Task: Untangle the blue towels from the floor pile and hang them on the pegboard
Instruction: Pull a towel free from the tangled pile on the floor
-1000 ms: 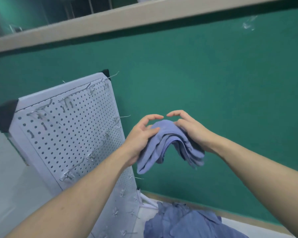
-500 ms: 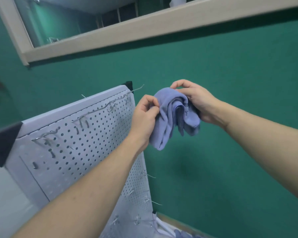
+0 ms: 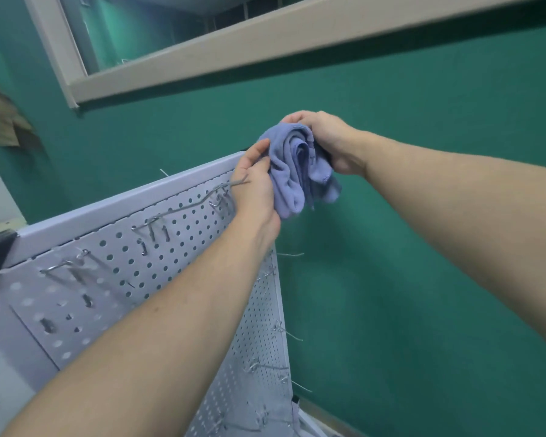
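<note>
A bunched blue towel (image 3: 292, 171) hangs in folds between both hands, level with the top right corner of the white pegboard (image 3: 158, 247). My left hand (image 3: 256, 187) pinches the towel's left side, right beside a long metal hook (image 3: 199, 201) on the board's top row. My right hand (image 3: 325, 140) grips the towel's top and right side from above. The floor pile is out of view.
Several metal hooks stick out of the pegboard's front and right edge (image 3: 289, 254). A green wall (image 3: 423, 216) stands behind, with a beige window frame (image 3: 265, 48) above. A brownish cloth (image 3: 7, 121) hangs at the far left.
Both hands have carried the towel up and left, from open air in front of the wall to the pegboard's top right corner. The floor pile has dropped out of view.
</note>
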`<state>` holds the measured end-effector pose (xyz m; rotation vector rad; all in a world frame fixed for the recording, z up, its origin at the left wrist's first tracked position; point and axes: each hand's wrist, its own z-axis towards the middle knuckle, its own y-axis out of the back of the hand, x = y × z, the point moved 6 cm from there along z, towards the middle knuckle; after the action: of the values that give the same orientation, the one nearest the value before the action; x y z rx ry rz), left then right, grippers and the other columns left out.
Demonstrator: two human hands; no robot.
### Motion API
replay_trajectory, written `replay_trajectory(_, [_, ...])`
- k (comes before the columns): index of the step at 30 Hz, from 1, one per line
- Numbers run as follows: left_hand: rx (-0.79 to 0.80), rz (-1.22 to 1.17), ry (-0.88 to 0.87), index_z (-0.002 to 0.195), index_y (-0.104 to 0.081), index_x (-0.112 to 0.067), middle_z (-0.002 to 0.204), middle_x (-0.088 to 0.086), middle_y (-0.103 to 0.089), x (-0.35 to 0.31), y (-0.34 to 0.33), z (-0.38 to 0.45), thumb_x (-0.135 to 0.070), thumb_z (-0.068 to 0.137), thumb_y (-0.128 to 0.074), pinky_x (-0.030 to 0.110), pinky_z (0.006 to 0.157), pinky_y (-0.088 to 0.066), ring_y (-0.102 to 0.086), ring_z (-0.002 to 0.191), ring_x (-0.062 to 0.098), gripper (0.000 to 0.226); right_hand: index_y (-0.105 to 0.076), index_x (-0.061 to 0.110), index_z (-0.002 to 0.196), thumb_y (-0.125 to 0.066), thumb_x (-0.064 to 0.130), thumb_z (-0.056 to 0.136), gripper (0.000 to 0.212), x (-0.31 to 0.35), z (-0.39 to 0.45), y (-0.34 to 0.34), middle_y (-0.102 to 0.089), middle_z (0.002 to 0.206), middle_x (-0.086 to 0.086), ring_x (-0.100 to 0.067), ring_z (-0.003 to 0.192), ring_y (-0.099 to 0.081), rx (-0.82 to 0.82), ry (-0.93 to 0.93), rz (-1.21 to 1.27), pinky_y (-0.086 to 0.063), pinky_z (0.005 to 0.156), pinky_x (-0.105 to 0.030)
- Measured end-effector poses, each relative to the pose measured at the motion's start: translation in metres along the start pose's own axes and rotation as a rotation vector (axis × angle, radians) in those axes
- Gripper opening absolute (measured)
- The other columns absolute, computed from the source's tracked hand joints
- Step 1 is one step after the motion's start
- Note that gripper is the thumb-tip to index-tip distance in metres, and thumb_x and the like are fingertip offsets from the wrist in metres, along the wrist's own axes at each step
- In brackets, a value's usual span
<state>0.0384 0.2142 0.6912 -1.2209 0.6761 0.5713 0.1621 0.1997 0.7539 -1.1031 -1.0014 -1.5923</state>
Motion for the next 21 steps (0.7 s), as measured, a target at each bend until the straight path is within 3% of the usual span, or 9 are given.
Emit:
replay_trajectory(4, [-0.112,0.170,-0.039,0.098,-0.074,-0.023,0.100,0.006,-0.076,0.010,0.021,0.008,-0.001,0.095,-0.052,0.041,0.090,-0.059,-0.073,0.091,0.022,0.031,-0.063,0.021,0.080,-0.052,0.006,0.089,0.021,-0.030,0.006,-0.007,-0.065,0.075,0.003,-0.014,0.067,-0.056,-0.081,-0.046,-0.148,-0.045,0.056,-0.021])
replay_trajectory(8, [-0.131,0.332,-0.138,0.098,-0.070,-0.029,0.108,-0.003,-0.074,0.007,0.020,0.000,-0.007,0.098,-0.050,0.035,0.093,-0.057,-0.071,0.101,0.016,0.030,-0.065,0.026,0.072,-0.053,0.015,0.093,0.027,-0.037,-0.009,0.004,-0.066,0.071,0.014,-0.002,0.061,-0.055,-0.218,0.133,-0.246,-0.042,0.057,-0.017])
replay_trajectory(10, [-0.098,0.497,-0.263,0.111,-0.068,-0.029,0.125,-0.007,-0.065,0.001,0.017,-0.008,-0.008,0.101,-0.045,0.024,0.103,-0.047,-0.062,0.111,0.007,0.032,-0.063,0.029,0.072,-0.048,0.027,0.099,0.030,-0.045,-0.022,0.006,-0.064,0.069,0.019,0.004,0.056,-0.054,-0.202,0.133,-0.248,-0.041,0.054,-0.015])
replay_trajectory(12, [-0.066,0.753,-0.372,0.133,-0.059,-0.030,0.150,-0.008,-0.041,0.002,0.017,-0.015,-0.017,0.105,-0.041,0.009,0.103,-0.026,-0.043,0.124,0.000,0.036,-0.068,0.030,0.093,-0.043,0.046,0.101,0.030,-0.056,-0.029,0.001,-0.072,0.094,0.017,0.003,0.078,-0.066,-0.107,0.114,-0.169,-0.048,0.070,-0.019])
replay_trajectory(13, [-0.046,0.864,-0.396,0.142,-0.050,-0.033,0.158,-0.008,-0.028,0.005,0.018,-0.019,-0.022,0.106,-0.038,0.008,0.102,-0.019,-0.035,0.132,0.002,0.039,-0.068,0.029,0.106,-0.044,0.052,0.099,0.034,-0.058,-0.032,-0.003,-0.072,0.107,0.015,0.001,0.092,-0.067,-0.065,0.123,-0.147,-0.049,0.080,-0.023])
replay_trajectory(14, [-0.015,0.951,-0.403,0.149,-0.039,-0.036,0.162,-0.010,-0.018,0.012,0.020,-0.020,-0.027,0.107,-0.034,0.012,0.105,-0.016,-0.027,0.141,0.006,0.043,-0.066,0.027,0.112,-0.047,0.054,0.098,0.036,-0.059,-0.033,-0.007,-0.071,0.113,0.013,-0.001,0.100,-0.067,-0.041,0.145,-0.157,-0.049,0.088,-0.026])
replay_trajectory(17, [0.036,1.179,-0.399,0.158,-0.012,-0.039,0.166,-0.014,-0.001,0.025,0.020,-0.031,-0.031,0.107,-0.027,0.034,0.120,-0.011,-0.010,0.151,0.012,0.053,-0.062,0.022,0.112,-0.064,0.044,0.092,0.030,-0.061,-0.037,-0.020,-0.071,0.108,0.009,-0.005,0.098,-0.067,-0.037,0.218,-0.202,-0.053,0.094,-0.032])
replay_trajectory(19, [0.024,1.255,-0.370,0.159,-0.005,-0.035,0.167,-0.011,0.004,0.032,0.022,-0.036,-0.030,0.106,-0.026,0.041,0.122,-0.010,-0.008,0.152,0.014,0.057,-0.057,0.022,0.118,-0.069,0.047,0.085,0.043,-0.066,-0.041,-0.022,-0.068,0.111,0.010,-0.006,0.103,-0.066,-0.101,0.205,-0.242,-0.051,0.098,-0.035])
replay_trajectory(21, [0.026,1.311,-0.342,0.159,-0.002,-0.032,0.167,-0.009,0.007,0.039,0.025,-0.043,-0.031,0.106,-0.025,0.044,0.123,-0.010,-0.005,0.153,0.014,0.059,-0.054,0.023,0.122,-0.066,0.044,0.090,0.040,-0.071,-0.048,-0.022,-0.064,0.113,0.013,-0.007,0.105,-0.063,-0.138,0.154,-0.309,-0.048,0.096,-0.031])
